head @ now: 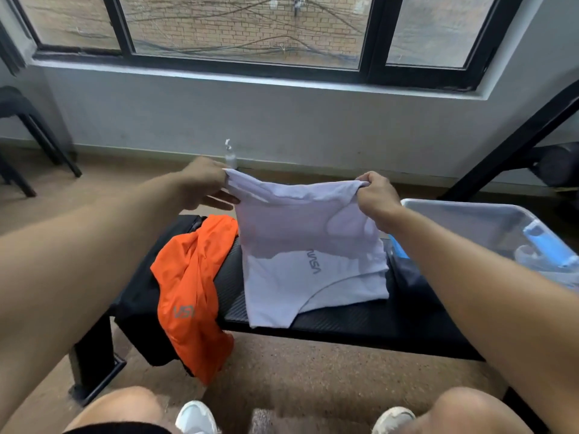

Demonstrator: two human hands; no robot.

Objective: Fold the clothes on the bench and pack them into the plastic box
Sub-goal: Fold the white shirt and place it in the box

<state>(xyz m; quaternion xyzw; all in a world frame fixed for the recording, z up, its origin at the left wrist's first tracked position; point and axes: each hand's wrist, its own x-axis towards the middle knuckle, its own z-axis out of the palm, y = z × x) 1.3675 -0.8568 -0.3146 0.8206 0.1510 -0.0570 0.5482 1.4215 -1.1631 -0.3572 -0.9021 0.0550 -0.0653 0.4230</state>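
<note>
A pale lilac shirt (300, 252) with grey lettering hangs over the black bench (360, 321), its lower part lying on the seat. My left hand (203, 183) pinches its upper left corner. My right hand (376, 198) grips its upper right corner, and the top edge is stretched between them. An orange garment (188, 292) lies crumpled on the bench's left end, drooping over the front edge on top of a black garment (141, 308). The clear plastic box (454, 211) with blue clips stands at the right end.
A clear bottle (230, 156) stands on the floor behind the bench, by the wall under the window. A black stool (28, 126) is at the far left and a slanted black frame (507, 145) at the right. My knees and shoes are at the bottom.
</note>
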